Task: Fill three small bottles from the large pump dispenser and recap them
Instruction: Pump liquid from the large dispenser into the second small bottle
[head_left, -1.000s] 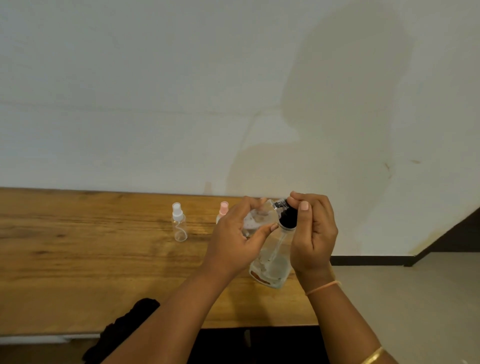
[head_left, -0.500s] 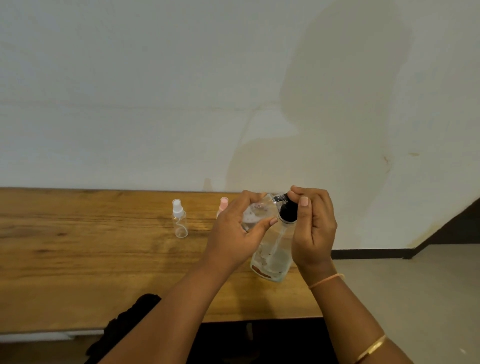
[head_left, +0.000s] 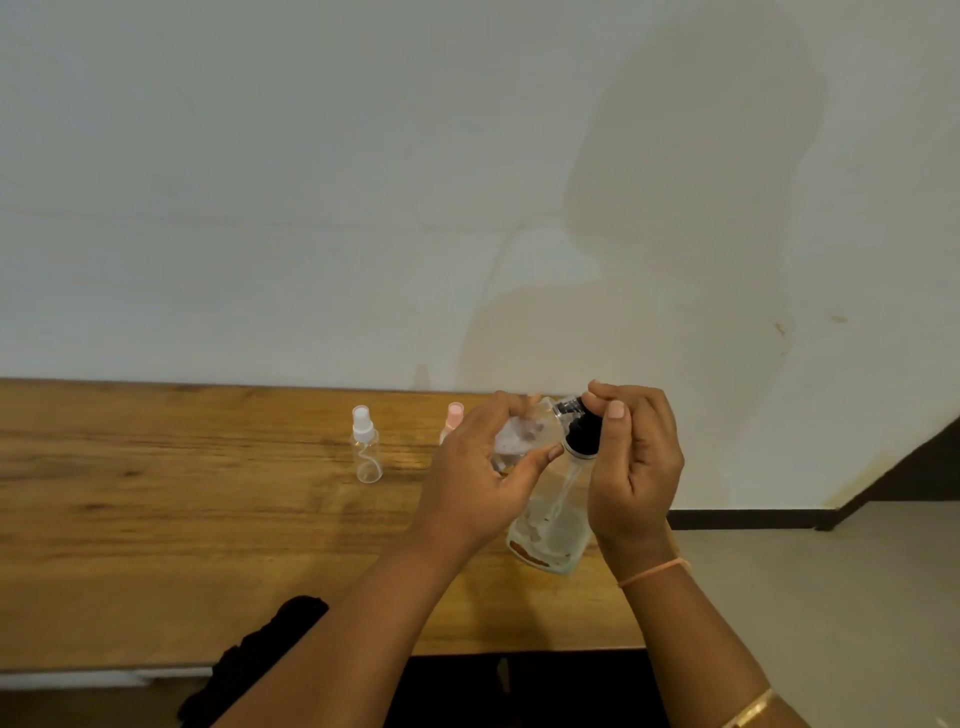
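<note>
Holding: the left hand (head_left: 483, 483) curls round a small clear plastic bottle (head_left: 519, 441), tilted, just beside the pump, centre right of the frame.
Pump: the right hand (head_left: 634, 467) curls fingers and thumb over the black pump head (head_left: 582, 434) of the large clear plastic dispenser (head_left: 550, 525), which stands near the right end of the wooden surface (head_left: 156, 519).
Left of the hands: a small clear bottle with white spray cap (head_left: 366, 447) stands upright; a pink-capped small bottle (head_left: 454, 415) is partly hidden behind the left hand.
Lower left: a black cloth (head_left: 260, 654) at the surface's near edge.
</note>
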